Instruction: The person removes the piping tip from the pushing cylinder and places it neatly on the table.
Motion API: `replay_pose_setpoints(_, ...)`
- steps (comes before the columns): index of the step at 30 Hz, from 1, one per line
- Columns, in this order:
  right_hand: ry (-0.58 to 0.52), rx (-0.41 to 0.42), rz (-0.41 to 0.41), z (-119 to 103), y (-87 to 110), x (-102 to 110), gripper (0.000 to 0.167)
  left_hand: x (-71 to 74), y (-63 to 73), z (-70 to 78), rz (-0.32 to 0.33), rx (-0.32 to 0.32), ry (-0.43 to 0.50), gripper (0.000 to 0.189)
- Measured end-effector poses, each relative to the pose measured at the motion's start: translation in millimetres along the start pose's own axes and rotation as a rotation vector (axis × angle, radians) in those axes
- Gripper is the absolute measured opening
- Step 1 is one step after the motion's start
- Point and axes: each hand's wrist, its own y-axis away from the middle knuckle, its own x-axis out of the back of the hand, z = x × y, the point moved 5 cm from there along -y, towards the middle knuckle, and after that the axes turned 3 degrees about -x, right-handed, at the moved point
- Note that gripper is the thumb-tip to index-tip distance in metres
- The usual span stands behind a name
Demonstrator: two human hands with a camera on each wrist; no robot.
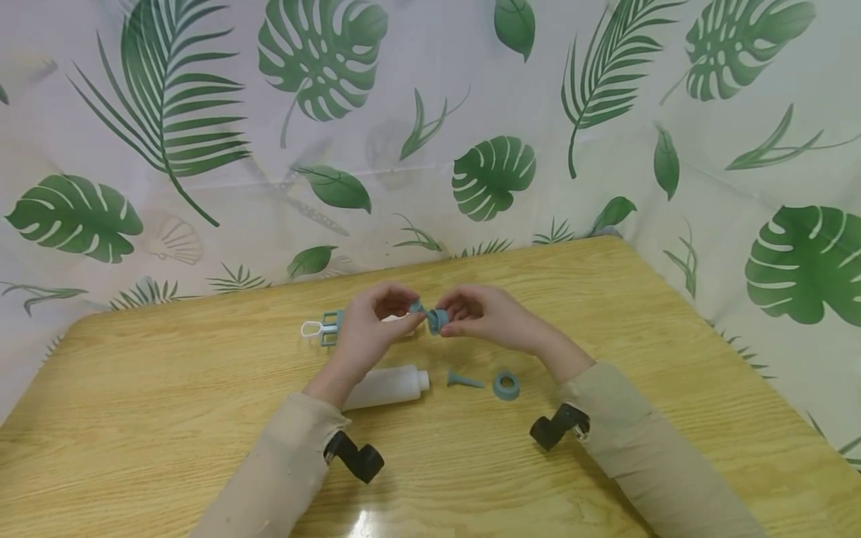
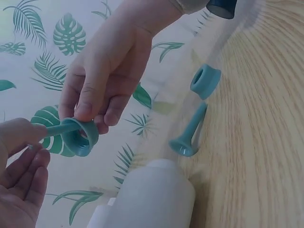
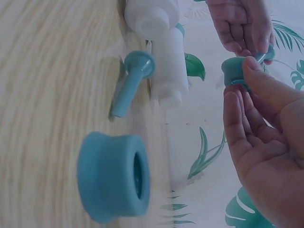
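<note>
My left hand [image 1: 363,332] pinches a teal funnel-ended nozzle [image 2: 61,129] by its flared end, between thumb and fingers. A teal ring cap [image 3: 232,72] is pinched by my right hand [image 1: 489,317], and the nozzle's narrow end reaches into its opening. Both hands are raised above the table, close together. Below them lie a second teal nozzle [image 1: 464,380] and a second ring cap [image 3: 102,178], side by side. A white bottle [image 1: 392,386] without a cap lies on its side under my left forearm, its neck pointing right.
Farther back, another white bottle [image 3: 168,69] lies partly hidden by my left hand. Beside it is a teal frame-like piece with a white loop [image 1: 312,329]. The wooden table [image 1: 202,359] ends at a leaf-print cloth [image 1: 417,202] behind.
</note>
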Motion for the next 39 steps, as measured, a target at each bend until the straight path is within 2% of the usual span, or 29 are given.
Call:
replay_pose_setpoints(5, 0.031, 0.001, 0.011, -2, 2.5, 3, 0.03, -2.5, -1.2, 1.9, 0.01, -0.02, 0.045, 0.023)
replay_pose_setpoints(9, 0.052, -0.018, 0.006, 1, 4.3, 6, 0.032, -6.5, -3.9, 5.5, -0.001, -0.079, 0.025, 0.022)
replay_pose_setpoints(16, 0.039, -0.063, -0.004, 10, 6.8, 11, 0.031, -16.8, -8.1, 8.0, -0.04, -0.144, -0.157, 0.024)
replay_pose_setpoints(21, 0.052, -0.045, 0.017, 13, 10.4, 17, 0.032, -28.1, -12.1, 8.4, -0.118, -0.174, -0.323, 0.018)
replay_pose_setpoints(23, 0.072, -0.041, 0.036, 16, 12.2, 21, 0.033, -32.9, -15.2, 8.7, -0.156, -0.173, -0.374, 0.02)
replay_pose_setpoints(30, 0.193, -0.081, 0.092, 29, 15.4, 35, 0.036, -46.3, -29.5, 4.8, -0.241, -0.092, -0.489, 0.025)
replay_pose_setpoints(36, 0.265, -0.114, 0.113, 37, 14.2, 39, 0.038, -56.1, -38.7, -2.9, -0.269, -0.082, -0.522, 0.025)
replay_pose_setpoints(39, 0.282, -0.109, 0.114, 41, 13.9, 41, 0.038, -62.0, -42.4, -8.5, -0.293, -0.057, -0.534, 0.026)
